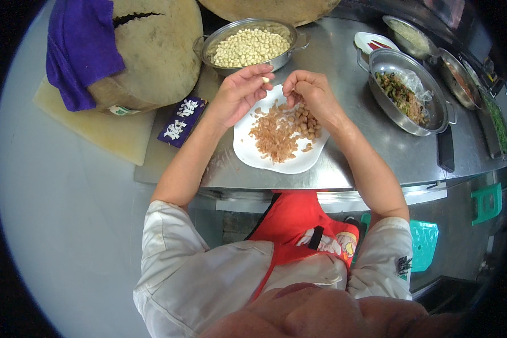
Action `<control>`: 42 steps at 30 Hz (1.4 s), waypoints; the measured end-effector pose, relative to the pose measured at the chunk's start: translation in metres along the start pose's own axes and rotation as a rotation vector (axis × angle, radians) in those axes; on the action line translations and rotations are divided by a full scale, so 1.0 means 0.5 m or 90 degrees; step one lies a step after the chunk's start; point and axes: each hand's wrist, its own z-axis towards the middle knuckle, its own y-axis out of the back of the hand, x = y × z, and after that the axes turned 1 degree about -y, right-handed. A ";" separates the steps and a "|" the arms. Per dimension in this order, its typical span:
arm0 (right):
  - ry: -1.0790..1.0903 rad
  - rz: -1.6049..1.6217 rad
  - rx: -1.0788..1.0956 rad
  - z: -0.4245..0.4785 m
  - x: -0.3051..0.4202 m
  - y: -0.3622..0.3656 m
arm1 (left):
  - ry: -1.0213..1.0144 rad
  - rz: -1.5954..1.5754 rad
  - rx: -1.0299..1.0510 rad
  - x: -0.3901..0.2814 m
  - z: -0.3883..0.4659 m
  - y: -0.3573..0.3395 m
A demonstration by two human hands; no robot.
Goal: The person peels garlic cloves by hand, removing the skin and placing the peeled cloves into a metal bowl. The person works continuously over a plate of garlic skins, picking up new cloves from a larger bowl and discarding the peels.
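In my left hand (pixel 246 91) a small pale peeled kernel (pixel 265 80) is pinched between thumb and fingers, just in front of a two-handled steel pan (pixel 293 57) heaped with pale kernels (pixel 251 47). My right hand (pixel 310 95) is bent over the white plate (pixel 253 157), its fingertips curled together; whether they hold anything is hidden. On the plate lie a spread of thin brown skins (pixel 276 135) and, at the right under my right hand, a small pile of unpeeled brown kernels (pixel 308 123).
Round chopping blocks (pixel 152 55) stand at the back, one draped with a purple cloth (pixel 82 50). A purple box (pixel 181 121) lies left of the plate. At right are a steel pan of mixed food (pixel 431 126), a dark phone-like object (pixel 446 150), a small plate (pixel 363 39) and several bowls.
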 end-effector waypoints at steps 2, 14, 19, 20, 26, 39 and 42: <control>0.013 -0.014 0.025 0.003 -0.008 0.001 | 0.022 0.010 -0.013 -0.005 0.003 0.008; -0.008 0.051 -0.076 0.013 -0.016 0.015 | 0.019 0.920 0.078 0.019 -0.006 -0.088; -0.015 0.013 -0.120 0.009 -0.003 0.011 | 0.041 1.058 0.131 0.035 0.009 -0.090; -0.013 0.014 -0.125 0.010 -0.002 0.009 | 0.056 1.080 0.144 0.037 0.010 -0.090; 0.046 0.008 -0.143 0.012 -0.010 0.008 | 0.090 0.971 0.113 0.029 0.012 -0.076; -0.010 -0.055 -0.054 -0.003 -0.010 -0.014 | 0.055 0.053 -0.046 0.024 -0.015 -0.004; 0.001 -0.036 -0.057 -0.002 -0.019 -0.020 | 0.029 0.113 -0.035 0.037 -0.020 -0.010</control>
